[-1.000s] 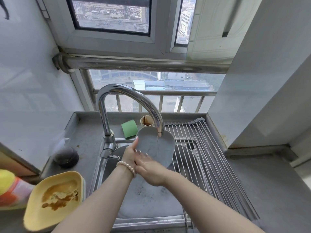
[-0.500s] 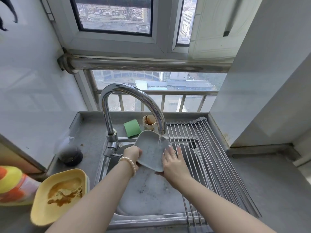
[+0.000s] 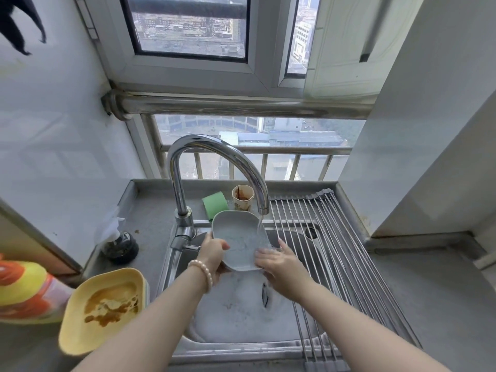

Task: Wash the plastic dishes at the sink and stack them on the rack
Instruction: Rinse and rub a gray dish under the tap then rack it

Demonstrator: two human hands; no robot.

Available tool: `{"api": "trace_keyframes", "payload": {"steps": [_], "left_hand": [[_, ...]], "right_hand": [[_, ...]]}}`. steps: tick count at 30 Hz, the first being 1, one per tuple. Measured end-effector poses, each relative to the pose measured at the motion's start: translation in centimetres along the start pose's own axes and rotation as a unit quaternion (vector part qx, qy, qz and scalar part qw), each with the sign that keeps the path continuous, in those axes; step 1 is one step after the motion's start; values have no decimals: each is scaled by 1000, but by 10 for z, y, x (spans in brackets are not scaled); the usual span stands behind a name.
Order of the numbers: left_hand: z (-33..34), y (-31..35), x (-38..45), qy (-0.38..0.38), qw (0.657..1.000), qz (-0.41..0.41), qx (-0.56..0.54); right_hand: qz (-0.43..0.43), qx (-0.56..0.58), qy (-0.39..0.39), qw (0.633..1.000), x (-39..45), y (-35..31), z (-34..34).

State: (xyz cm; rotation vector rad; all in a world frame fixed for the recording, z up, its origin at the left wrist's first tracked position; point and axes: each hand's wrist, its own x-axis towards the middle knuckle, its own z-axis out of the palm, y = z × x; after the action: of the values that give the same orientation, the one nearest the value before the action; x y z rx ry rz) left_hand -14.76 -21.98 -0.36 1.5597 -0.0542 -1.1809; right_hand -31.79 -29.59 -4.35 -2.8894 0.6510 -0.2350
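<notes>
A grey plastic dish is tilted under the running faucet above the sink, its hollow side facing me. My left hand, with a bead bracelet on the wrist, grips the dish's left rim. My right hand lies with straight fingers against the dish's lower right part, in the stream of water. A yellow plastic dish smeared with brown sauce sits on the counter at the lower left. A stained paper-like cup stands behind the faucet. The roll-up metal rack spans the sink's right side.
A green sponge leans behind the faucet. A dark round object with crumpled plastic sits left of the sink. An orange and yellow bottle lies at the far left edge. Walls close in on both sides.
The dish turned from its back facing me to its hollow side facing me and dropped lower under the stream. My right hand moved from the centre to the dish's right part.
</notes>
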Motion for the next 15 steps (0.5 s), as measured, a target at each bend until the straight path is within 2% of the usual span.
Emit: {"api": "trace_keyframes", "payload": {"steps": [2,4,7,11,13,15], "left_hand": [[-6,8,-4,-41,998,-55,2],[-10,11,-4,-77,992,-92,-27],[-4,8,-15,-96,989,-91,-72],[30,-29,-24,-2,985,29,-173],[36,-36,-21,63,980,68,-175],[30,-31,-16,98,984,122,-86]], "right_hand": [[21,-75,-47,996,4,1,-12],[35,-90,-69,993,11,1,-18],[8,-140,-43,989,11,-5,-14],[44,-129,-1,991,17,-31,-11],[15,-32,65,997,18,-45,-11],[-19,95,86,992,13,-45,-7]]}}
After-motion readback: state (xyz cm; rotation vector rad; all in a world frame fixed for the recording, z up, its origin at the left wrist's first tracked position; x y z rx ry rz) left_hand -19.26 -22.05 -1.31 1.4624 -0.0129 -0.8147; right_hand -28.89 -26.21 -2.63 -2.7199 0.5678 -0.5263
